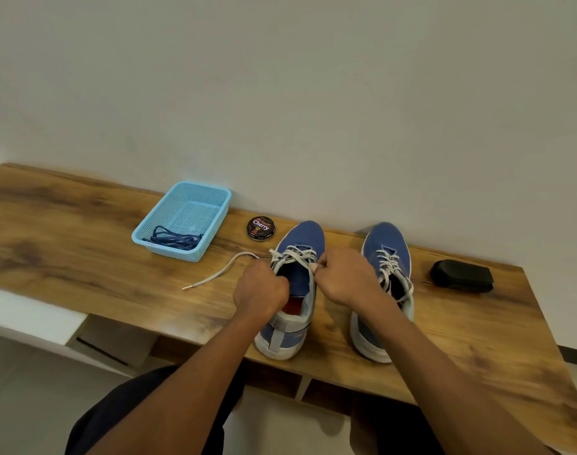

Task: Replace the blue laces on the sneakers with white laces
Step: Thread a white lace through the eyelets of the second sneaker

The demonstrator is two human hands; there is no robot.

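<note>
Two blue sneakers stand side by side on the wooden table, toes toward the wall. The left sneaker [300,244] carries a white lace [293,256] through its eyelets, and one free end trails left across the table [214,274]. My left hand [259,290] is closed at that sneaker's left eyelet edge. My right hand [344,277] pinches the lace at the right eyelet edge. The right sneaker [387,251] is laced in white, partly hidden by my right forearm. Blue laces [173,240] lie bundled in a light blue basket [211,192].
A round black tin of shoe polish [261,228] sits between the basket and the left sneaker. A black case-like object [461,276] lies at the right of the table. The wall runs right behind the sneakers. The table's front edge [195,339] is close to my body.
</note>
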